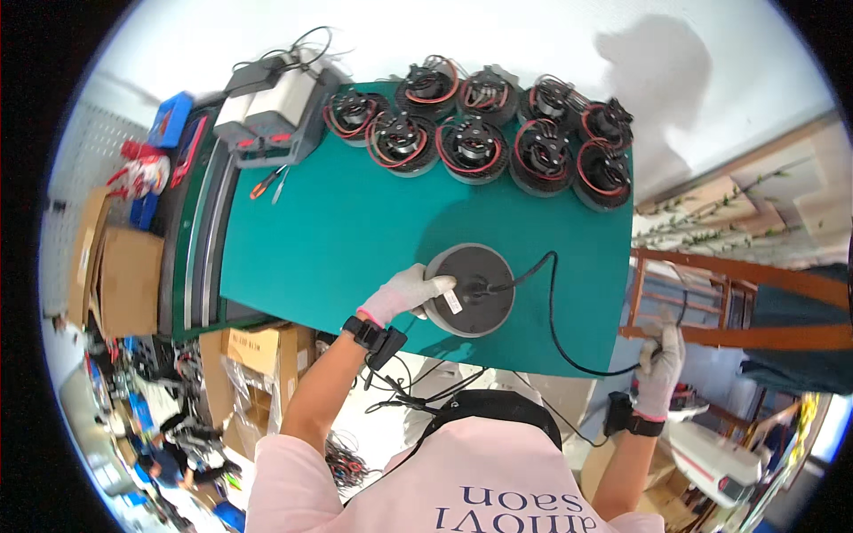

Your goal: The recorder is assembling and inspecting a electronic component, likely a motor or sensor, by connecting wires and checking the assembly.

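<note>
Left hand [418, 293] grips disc [487, 306] on green table [355, 222] | right hand [660, 369] holds cord [553, 311] | step: likely sorting cord | next: seems to need steady disc, gentle pull

Bright light flooded the scene, paling the white wall [498, 35] at 12 o'clock and the pink shirt [418, 475] at 6 o'clock. A head-shaped shadow [657, 71] marked the wall at 1 o'clock; another darkened the green mat [311, 240] on the 12 o'clock side of the grey disc [489, 313]. Fisheye distortion bowed straight edges; detail softened toward the black rim.
</note>
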Action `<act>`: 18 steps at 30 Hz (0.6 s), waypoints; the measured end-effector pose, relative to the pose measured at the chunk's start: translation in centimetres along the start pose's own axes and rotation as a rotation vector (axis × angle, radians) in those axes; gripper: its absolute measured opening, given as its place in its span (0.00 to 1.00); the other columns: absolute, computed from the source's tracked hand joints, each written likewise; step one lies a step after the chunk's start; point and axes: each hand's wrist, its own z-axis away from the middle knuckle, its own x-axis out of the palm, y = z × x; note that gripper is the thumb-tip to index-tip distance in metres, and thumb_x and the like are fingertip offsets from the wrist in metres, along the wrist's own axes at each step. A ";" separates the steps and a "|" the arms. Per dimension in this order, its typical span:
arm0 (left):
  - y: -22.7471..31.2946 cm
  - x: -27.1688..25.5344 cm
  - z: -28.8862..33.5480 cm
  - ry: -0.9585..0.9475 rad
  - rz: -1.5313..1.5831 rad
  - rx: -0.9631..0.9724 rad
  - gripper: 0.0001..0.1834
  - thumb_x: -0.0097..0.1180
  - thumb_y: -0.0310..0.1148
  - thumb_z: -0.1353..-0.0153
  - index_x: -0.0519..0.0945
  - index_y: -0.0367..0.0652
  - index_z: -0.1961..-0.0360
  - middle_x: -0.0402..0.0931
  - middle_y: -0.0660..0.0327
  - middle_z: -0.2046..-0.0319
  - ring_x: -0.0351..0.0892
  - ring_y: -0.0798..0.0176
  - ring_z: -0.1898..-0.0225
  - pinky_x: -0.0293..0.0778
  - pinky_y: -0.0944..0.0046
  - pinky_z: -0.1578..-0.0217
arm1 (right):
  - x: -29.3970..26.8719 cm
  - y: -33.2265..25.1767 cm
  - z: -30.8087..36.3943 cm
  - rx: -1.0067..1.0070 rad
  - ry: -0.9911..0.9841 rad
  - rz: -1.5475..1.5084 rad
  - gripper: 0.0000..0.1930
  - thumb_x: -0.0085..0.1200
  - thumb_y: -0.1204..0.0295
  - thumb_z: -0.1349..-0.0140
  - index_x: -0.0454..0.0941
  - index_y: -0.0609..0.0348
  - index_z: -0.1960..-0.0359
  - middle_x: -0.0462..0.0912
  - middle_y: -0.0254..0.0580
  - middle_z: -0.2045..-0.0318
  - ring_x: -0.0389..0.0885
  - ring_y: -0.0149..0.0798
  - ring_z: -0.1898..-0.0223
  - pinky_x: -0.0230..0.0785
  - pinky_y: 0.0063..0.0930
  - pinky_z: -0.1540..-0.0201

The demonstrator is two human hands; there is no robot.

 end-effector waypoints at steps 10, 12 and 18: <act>3.9 5.6 3.2 0.400 -0.312 -0.133 0.46 0.56 0.63 0.58 0.68 0.28 0.52 0.75 0.42 0.60 0.75 0.45 0.54 0.69 0.55 0.53 | -5.0 -4.4 -3.5 0.003 -0.188 0.231 0.30 0.47 0.53 0.38 0.62 0.67 0.45 0.78 0.41 0.77 0.69 0.23 0.89 0.50 0.11 0.91; 4.5 6.6 3.9 0.414 -0.264 -0.187 0.45 0.57 0.63 0.59 0.69 0.28 0.54 0.76 0.42 0.60 0.75 0.45 0.55 0.70 0.56 0.53 | -4.9 -4.0 -3.4 0.054 -0.257 0.227 0.32 0.48 0.51 0.39 0.61 0.68 0.45 0.78 0.43 0.75 0.70 0.24 0.88 0.51 0.12 0.91; 7.0 9.2 5.1 0.603 -0.417 -0.178 0.42 0.57 0.60 0.60 0.72 0.28 0.58 0.77 0.43 0.64 0.77 0.42 0.59 0.72 0.55 0.57 | -3.3 -1.2 -3.4 0.136 -0.541 0.120 0.29 0.54 0.64 0.43 0.60 0.66 0.43 0.74 0.50 0.55 0.79 0.33 0.71 0.70 0.18 0.74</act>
